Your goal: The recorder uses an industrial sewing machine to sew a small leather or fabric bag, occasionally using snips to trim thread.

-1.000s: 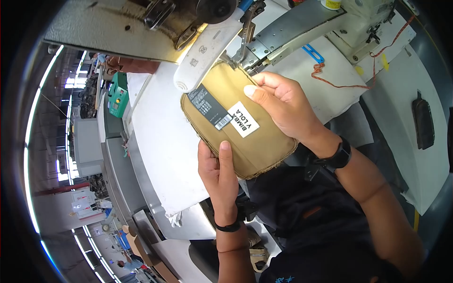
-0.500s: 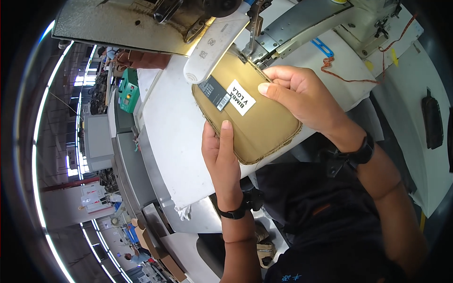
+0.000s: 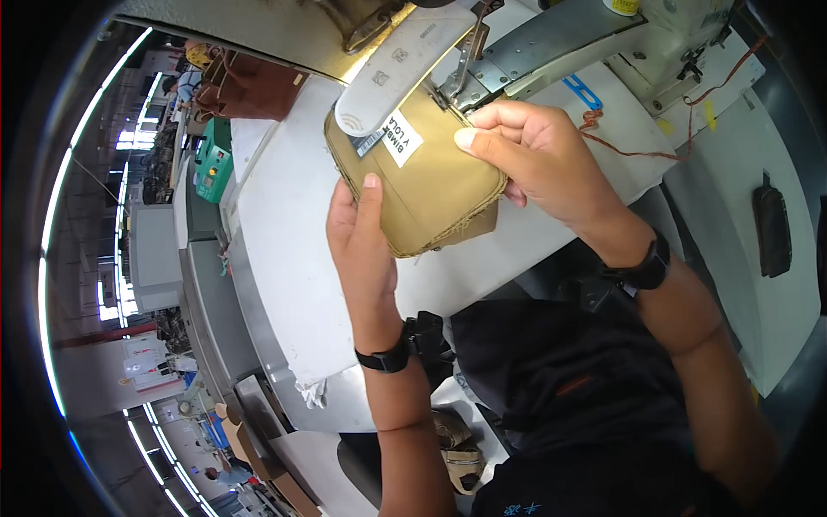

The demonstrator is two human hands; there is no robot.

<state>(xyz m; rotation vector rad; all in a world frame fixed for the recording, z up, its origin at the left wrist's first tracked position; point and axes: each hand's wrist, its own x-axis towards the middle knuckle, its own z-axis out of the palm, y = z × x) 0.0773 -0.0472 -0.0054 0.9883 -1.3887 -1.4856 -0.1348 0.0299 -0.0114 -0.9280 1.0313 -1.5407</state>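
A khaki fabric pouch (image 3: pixel 439 185) with rounded corners and frayed raw edges lies with its far edge at the foot of a sewing machine (image 3: pixel 551 56). On its upper face are a white label (image 3: pixel 401 142) and a dark tag (image 3: pixel 369 143), the tag partly covered by the machine's white lamp (image 3: pixel 392 73). My left hand (image 3: pixel 362 246) grips the pouch's left edge, thumb on top. At the right edge, my right hand (image 3: pixel 547 168) pinches the cloth between thumb and fingers. Below the near right edge a side wall of the pouch shows.
Right of the machine, a blue plastic piece (image 3: pixel 583 92) and an orange-brown cord (image 3: pixel 633 153) lie on the white table (image 3: pixel 284 241). A brown leather bag (image 3: pixel 258 82) and a green box (image 3: pixel 212 159) stand at far left. A black pouch (image 3: pixel 771 226) lies far right. A person (image 3: pixel 231 472) is in the background.
Both hands have moved the pouch left and away from me, turning it slightly. The lamp now covers more of the dark tag, and the side wall has come into sight. The view shifted a little.
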